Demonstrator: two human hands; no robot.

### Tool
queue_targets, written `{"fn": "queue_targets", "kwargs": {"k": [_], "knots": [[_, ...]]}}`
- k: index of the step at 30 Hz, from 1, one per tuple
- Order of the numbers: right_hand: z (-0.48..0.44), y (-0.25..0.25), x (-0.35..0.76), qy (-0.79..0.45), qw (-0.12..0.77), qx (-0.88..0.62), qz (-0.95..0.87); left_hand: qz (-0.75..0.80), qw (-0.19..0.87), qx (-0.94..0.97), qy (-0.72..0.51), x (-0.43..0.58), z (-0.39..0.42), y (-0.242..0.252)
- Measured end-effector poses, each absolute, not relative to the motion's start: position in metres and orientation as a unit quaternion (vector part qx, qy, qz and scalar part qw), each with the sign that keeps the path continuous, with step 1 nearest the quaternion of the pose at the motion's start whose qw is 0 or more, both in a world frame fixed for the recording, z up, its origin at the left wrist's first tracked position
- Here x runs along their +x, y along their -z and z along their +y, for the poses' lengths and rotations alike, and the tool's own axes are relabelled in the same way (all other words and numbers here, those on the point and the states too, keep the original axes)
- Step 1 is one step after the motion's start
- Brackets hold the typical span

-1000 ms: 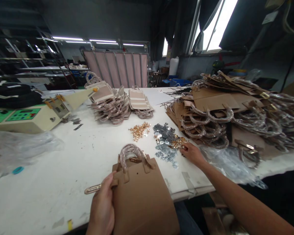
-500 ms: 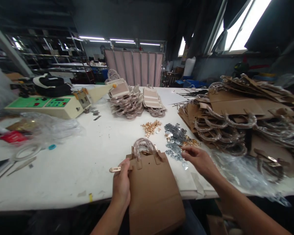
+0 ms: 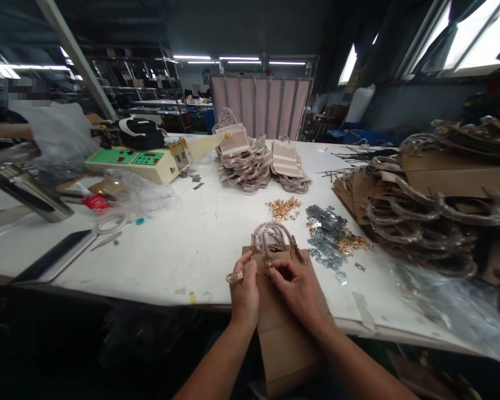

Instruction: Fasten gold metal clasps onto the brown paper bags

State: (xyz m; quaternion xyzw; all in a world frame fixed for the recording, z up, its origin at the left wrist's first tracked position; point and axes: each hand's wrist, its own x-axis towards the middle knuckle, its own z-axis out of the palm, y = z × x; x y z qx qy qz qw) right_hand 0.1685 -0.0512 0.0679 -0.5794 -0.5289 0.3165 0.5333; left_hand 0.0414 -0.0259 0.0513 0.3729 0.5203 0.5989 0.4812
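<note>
A brown bag leans at the table's front edge, its wrapped handles pointing up. My left hand grips the bag's upper left edge, where a strap with a metal tip sticks out to the left. My right hand is closed in a pinch at the base of the left handle, on a small gold piece partly hidden by the fingers. Beyond the bag lie a pile of gold pieces and a pile of grey metal plates, with more gold pieces beside the plates.
Brown bags are heaped at the right, near clear plastic. Beige bags stand at the back. At the left are a green-topped machine, a tape roll, a steel cylinder and a person's arm.
My right hand has moved left from the metal piles to the bag's handle base. The view has turned left, bringing the steel cylinder into sight.
</note>
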Motion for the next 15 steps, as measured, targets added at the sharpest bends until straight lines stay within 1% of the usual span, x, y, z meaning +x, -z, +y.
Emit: {"fn": "queue_targets", "kwargs": {"k": [3,8,15], "knots": [[-0.055,-0.0666,0.1642,-0.295,0.529,-0.574,-0.551,0.51,0.485,0.37,-0.607,0.0429,-0.0268,-0.0515],[-0.0578,-0.0663,0.1625,-0.204,0.523,-0.569,-0.601,0.495,0.495,0.375,-0.608,0.0444,-0.0286,-0.0577],[-0.0568,-0.0654,0.1634,-0.193,0.511,-0.581,-0.603,0.51,0.478,0.396,-0.596,0.0428,-0.0288,-0.0585]]}}
